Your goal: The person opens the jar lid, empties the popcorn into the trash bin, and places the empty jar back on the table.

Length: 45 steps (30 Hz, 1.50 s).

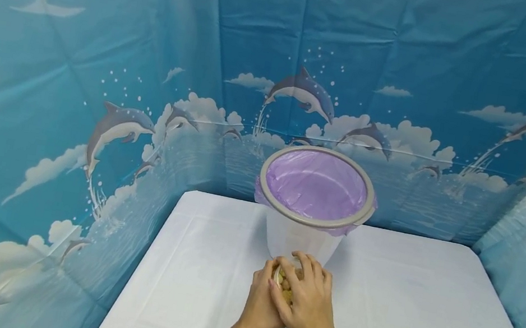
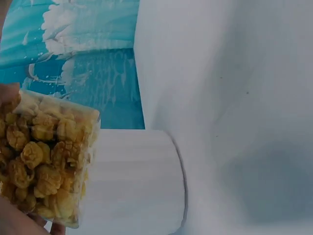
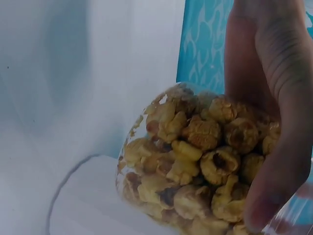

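Note:
A clear container of caramel popcorn (image 1: 285, 289) is between my two hands, close to me and before the bin. My left hand (image 1: 260, 304) grips it from the left. The right hand (image 1: 310, 302) holds it from the right and above, its fingers bent over the top. In the left wrist view, the popcorn container (image 2: 46, 159) appears tilted, with fingertips at its edges. The right wrist view shows the right thumb (image 3: 281, 161) along the container's side, golden popcorn (image 3: 203, 159) visible through the clear wall. The hands hide much of the container in the head view.
A whitish bin (image 1: 300, 240) with a grey rim and purple liner bag (image 1: 316, 186) stands at the back middle of the white-covered table (image 1: 419, 312). Blue dolphin-print sheets (image 1: 239, 52) hang behind and along both sides.

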### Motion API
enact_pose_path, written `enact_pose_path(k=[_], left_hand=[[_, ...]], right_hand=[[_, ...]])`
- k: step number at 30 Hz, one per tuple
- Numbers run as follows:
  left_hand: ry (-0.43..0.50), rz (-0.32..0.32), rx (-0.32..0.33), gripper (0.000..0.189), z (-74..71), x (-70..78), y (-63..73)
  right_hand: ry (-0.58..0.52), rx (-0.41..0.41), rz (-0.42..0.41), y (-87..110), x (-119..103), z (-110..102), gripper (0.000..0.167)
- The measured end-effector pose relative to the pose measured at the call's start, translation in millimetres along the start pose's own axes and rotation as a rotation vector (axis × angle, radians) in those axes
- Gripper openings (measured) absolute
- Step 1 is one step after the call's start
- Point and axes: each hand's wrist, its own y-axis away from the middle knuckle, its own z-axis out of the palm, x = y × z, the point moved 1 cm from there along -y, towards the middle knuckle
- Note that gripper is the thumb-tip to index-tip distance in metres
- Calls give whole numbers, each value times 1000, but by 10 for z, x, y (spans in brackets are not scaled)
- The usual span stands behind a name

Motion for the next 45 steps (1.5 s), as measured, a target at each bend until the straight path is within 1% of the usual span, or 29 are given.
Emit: enact_pose_path(k=[3, 5, 6, 7, 10, 11, 12, 13, 14, 15, 16, 18, 20, 22, 24, 26, 28, 29, 30, 32, 34, 36, 38, 39, 40, 42, 43, 44, 45], left_hand=[[84, -29, -38, 93, -56, -30, -29], [198, -41, -112, 97, -111, -76, -50], [284, -41, -166, 99, -137, -112, -57], [348, -30, -227, 99, -170, -152, -66], [581, -18, -478, 97, -278, -262, -98], [634, -10, -540, 96, -302, -285, -110], [674, -21, -590, 94, -322, -301, -116], [685, -26, -618, 94, -333, -307, -127], [708, -55, -626, 96, -334, -307, -129], [694, -78, -602, 98, -329, -299, -129], [658, -97, -556, 100, -318, -291, -122], [533, -139, -427, 104, -287, -256, -99], [386, -168, -290, 108, -245, -198, -70], [248, -163, -182, 107, -194, -120, -45], [137, -134, -105, 105, -141, -40, -26], [61, -104, -48, 99, -100, 21, -20], [28, -82, -16, 95, -83, 45, -26], [28, -76, -12, 95, -89, 43, -32], [74, -72, -21, 92, -100, 30, -46], [207, -68, -79, 91, -149, -22, -68], [336, -76, -176, 95, -221, -95, -86], [477, -104, -298, 104, -301, -175, -95], [559, -138, -424, 113, -380, -238, -91], [596, -151, -477, 116, -408, -264, -91], [617, -158, -516, 119, -429, -285, -93], [637, -173, -545, 124, -448, -312, -90], [612, -172, -529, 121, -442, -317, -91], [571, -172, -497, 120, -426, -313, -90], [503, -172, -451, 118, -405, -299, -85]], right_hand=[[-37, 6, -52, -38, 26, -12, 44], [-69, -14, -122, -59, 57, -38, 40], [-87, -34, -167, -69, 74, -57, 39], [-115, -62, -215, -78, 91, -81, 37], [-213, -171, -373, -98, 141, -162, 36], [-238, -209, -409, -102, 150, -187, 40], [-259, -246, -430, -105, 159, -212, 44], [-271, -282, -431, -104, 168, -235, 48], [-266, -314, -417, -102, 176, -258, 53], [-252, -341, -389, -97, 181, -279, 56], [-228, -367, -348, -92, 185, -294, 59], [-172, -414, -241, -86, 180, -314, 62], [-117, -435, -137, -85, 155, -308, 63], [-65, -436, -52, -95, 109, -275, 66], [-24, -415, 12, -108, 54, -232, 68], [6, -385, 50, -117, 5, -187, 67], [32, -346, 50, -128, -24, -153, 63], [41, -324, 36, -131, -27, -142, 61], [47, -306, 11, -134, -23, -134, 58], [49, -283, -68, -134, 2, -139, 55], [12, -284, -169, -130, 50, -170, 53], [-57, -310, -273, -122, 101, -222, 54], [-134, -345, -370, -105, 145, -283, 57], [-170, -363, -403, -95, 161, -311, 58], [-196, -376, -428, -86, 171, -335, 60], [-233, -404, -432, -64, 173, -371, 61], [-238, -416, -414, -57, 167, -379, 61], [-235, -427, -376, -53, 155, -381, 61], [-227, -436, -320, -50, 139, -375, 62]])
